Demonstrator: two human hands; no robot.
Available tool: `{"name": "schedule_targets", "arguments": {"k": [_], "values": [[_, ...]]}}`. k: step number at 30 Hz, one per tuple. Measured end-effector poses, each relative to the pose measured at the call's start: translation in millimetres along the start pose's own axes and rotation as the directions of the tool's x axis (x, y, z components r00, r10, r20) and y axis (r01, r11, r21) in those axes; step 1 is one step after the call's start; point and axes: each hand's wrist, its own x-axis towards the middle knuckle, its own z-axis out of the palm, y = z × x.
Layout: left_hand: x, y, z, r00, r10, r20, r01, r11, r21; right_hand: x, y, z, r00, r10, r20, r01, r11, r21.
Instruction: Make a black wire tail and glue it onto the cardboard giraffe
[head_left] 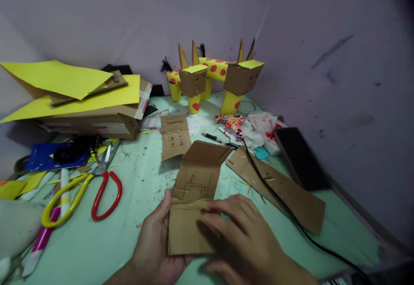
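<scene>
A creased piece of brown cardboard [196, 181] with printed marks is held low in the middle of the view. My left hand [155, 237] grips its left side, thumb along the edge and fingers beneath. Over the lower panel lies my right hand [239, 229], its fingers bent and apart, the fingertips touching or just above the surface. The upper panel tilts away from me, with a folded flap at its far end. Just beyond is another printed cardboard piece [174, 136], and a long cardboard strip [281, 190] lies to the right.
Scissors [105, 168] with yellow and red handles lie left, near a purple cutter [42, 244]. Yellow sheets [61, 78] top a cardboard box [126, 125]. Two spotted yellow animal figures [194, 82] stand at the back. A phone [300, 158] and black cable [281, 194] are right.
</scene>
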Motion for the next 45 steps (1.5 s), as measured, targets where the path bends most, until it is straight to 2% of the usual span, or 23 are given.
{"name": "schedule_targets", "arguments": {"k": [2,4,6,7,8,9,10,11,12,14,18,20,22,25,27,28,29,32,34,37,40,43,45], "values": [[-1,0,1,0.995,0.065,-0.081,-0.051,0.984,0.173,1,2,9,0.998,-0.013,0.066,0.015,0.999,-0.032],[-8,3,-4,0.987,0.130,-0.095,-0.093,0.942,0.324,2,5,16,0.999,-0.037,0.040,0.038,0.999,-0.036],[-17,6,-14,0.936,0.327,-0.132,-0.224,0.841,0.492,0,7,19,0.998,-0.058,0.015,0.059,0.996,-0.071],[-21,7,-21,0.824,0.552,-0.128,-0.335,0.657,0.675,-1,7,20,0.998,-0.058,0.018,0.059,0.994,-0.091],[-24,7,-28,0.644,0.765,-0.002,-0.400,0.339,0.851,-3,6,20,0.998,-0.051,0.033,0.054,0.993,-0.101],[-27,7,-35,0.498,0.838,0.223,-0.393,-0.012,0.920,-4,5,20,0.998,-0.043,0.055,0.049,0.993,-0.104],[-27,5,-42,0.404,0.767,0.498,-0.383,-0.353,0.854,-5,4,20,0.996,-0.036,0.077,0.044,0.994,-0.099],[-27,3,-46,0.339,0.597,0.727,-0.363,-0.630,0.687,-5,3,20,0.995,-0.034,0.092,0.042,0.995,-0.090],[-25,0,-49,0.299,0.403,0.865,-0.330,-0.807,0.490,-5,2,20,0.994,-0.036,0.099,0.045,0.996,-0.081],[-19,-4,-50,0.311,0.163,0.936,-0.264,-0.932,0.249,-6,1,20,0.994,-0.041,0.102,0.048,0.996,-0.073],[-11,-8,-49,0.461,0.164,0.872,-0.289,-0.901,0.323,-11,0,18,0.989,0.063,0.132,-0.051,0.995,-0.088],[-9,-9,-53,0.487,0.159,0.859,-0.360,-0.860,0.363,-14,1,15,0.983,0.113,0.146,-0.098,0.990,-0.104],[-6,-9,-60,0.468,0.179,0.866,-0.410,-0.823,0.392,-15,4,13,0.980,0.118,0.157,-0.103,0.990,-0.100],[1,-8,-66,0.372,0.265,0.889,-0.444,-0.791,0.421,-12,9,11,0.977,0.144,0.156,-0.134,0.988,-0.071],[5,-5,-63,0.363,0.306,0.880,-0.451,-0.769,0.453,-8,11,11,0.964,0.212,0.162,-0.206,0.977,-0.053],[6,-2,-58,0.396,0.316,0.862,-0.453,-0.750,0.482,-5,12,11,0.954,0.249,0.167,-0.247,0.968,-0.038],[6,2,-53,0.461,0.313,0.830,-0.455,-0.719,0.525,-2,12,11,0.941,0.291,0.174,-0.292,0.956,-0.023],[5,12,-36,0.699,0.300,0.649,-0.396,-0.594,0.700,5,12,13,0.900,0.385,0.202,-0.393,0.919,0.000],[4,16,-28,0.792,0.305,0.529,-0.327,-0.521,0.789,8,11,14,0.878,0.425,0.222,-0.432,0.902,-0.016],[3,17,-21,0.840,0.370,0.396,-0.191,-0.482,0.855,10,10,16,0.844,0.476,0.248,-0.478,0.877,-0.055],[-2,16,-16,0.851,0.409,0.330,-0.110,-0.475,0.873,8,11,17,0.834,0.497,0.239,-0.493,0.866,-0.083],[-13,22,-12,0.876,0.335,0.348,-0.200,-0.404,0.893,3,12,15,0.879,0.429,0.210,-0.436,0.900,-0.013],[-23,29,-15,0.902,0.261,0.344,-0.281,-0.250,0.926,-1,11,11,0.931,0.342,0.131,-0.356,0.928,0.112]]}}
